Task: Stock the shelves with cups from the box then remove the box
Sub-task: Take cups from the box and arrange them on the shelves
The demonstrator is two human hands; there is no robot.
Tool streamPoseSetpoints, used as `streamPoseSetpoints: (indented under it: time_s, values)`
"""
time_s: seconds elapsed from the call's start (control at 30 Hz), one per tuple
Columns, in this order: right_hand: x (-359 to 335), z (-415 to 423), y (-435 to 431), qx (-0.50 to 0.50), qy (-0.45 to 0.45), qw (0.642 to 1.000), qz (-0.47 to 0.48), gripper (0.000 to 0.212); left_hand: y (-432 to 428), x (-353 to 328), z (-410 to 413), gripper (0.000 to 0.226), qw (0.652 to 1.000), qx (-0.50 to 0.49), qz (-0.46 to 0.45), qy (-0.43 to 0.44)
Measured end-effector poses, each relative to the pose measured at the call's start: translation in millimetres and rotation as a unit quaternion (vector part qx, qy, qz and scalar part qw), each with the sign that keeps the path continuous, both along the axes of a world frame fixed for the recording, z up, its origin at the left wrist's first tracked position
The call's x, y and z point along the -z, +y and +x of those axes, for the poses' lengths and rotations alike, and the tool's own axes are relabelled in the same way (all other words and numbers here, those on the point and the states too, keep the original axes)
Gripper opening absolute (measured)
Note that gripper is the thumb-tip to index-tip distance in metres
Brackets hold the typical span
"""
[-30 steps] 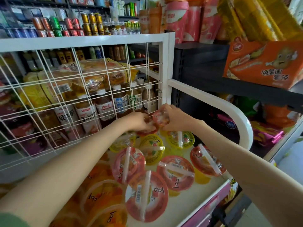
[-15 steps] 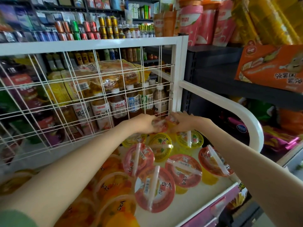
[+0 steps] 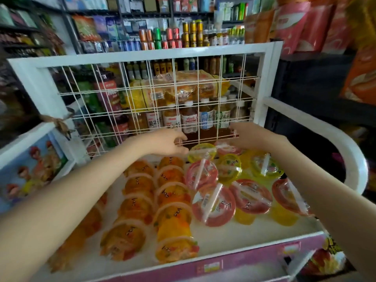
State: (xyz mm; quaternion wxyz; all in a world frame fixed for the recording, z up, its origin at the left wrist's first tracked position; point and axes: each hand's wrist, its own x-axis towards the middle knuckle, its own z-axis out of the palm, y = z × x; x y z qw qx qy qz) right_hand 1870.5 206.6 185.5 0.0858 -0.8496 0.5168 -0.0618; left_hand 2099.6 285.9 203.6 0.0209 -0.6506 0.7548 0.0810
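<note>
At the back of the white shelf, hard against the wire grid, both my hands reach out side by side with a clear gap between them. My left hand hangs palm down over the far end of the orange cups, fingers curled loosely and spread, the tips near the lowest grid wires; it has hold of nothing that I can see. My right hand sits at the same depth, palm down, fingers bent forward toward the grid; whether it grips anything beneath I cannot tell, as the palm hides what lies under it.

Between and just below my two hands lies a yellow-lidded cup, tilted, and a red-lidded cup is partly covered by my right hand. The rest of the cups fill the shelf. On my left, orange fruit cups lie on their sides in two neat rows running toward me. On my right, cups with red lids and yellow lids sit in a loose jumble, each with a white straw strip across the lid, several tipped against one another.

Both forearms stretch straight out from the lower corners of my view, bare, nearly level above the cups. Behind the grid stand bottled drinks.
</note>
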Motion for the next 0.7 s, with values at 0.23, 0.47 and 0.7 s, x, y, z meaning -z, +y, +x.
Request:
streamPoseSetpoints:
  time_s: [0.23, 0.47, 0.7]
  values:
    - [-16.8, 96.1, 77.1, -0.273, -0.018, 0.962, -0.001, 0.06, 93.0, -8.7, 57.4, 0.064, 0.989, -0.147, 0.007, -0.02]
    - [1.5, 153.3, 143.2, -0.365, 0.046, 0.929, 0.026, 0.053, 183.4, 29.6, 96.5, 0.056, 0.976, -0.216, -0.018, -0.005]
    - [22.4, 190.8, 186.6, -0.345, 0.053, 0.935, 0.067, 0.029, 228.6, 67.7, 122.8, 0.086, 0.955, -0.294, -0.036, 0.014]
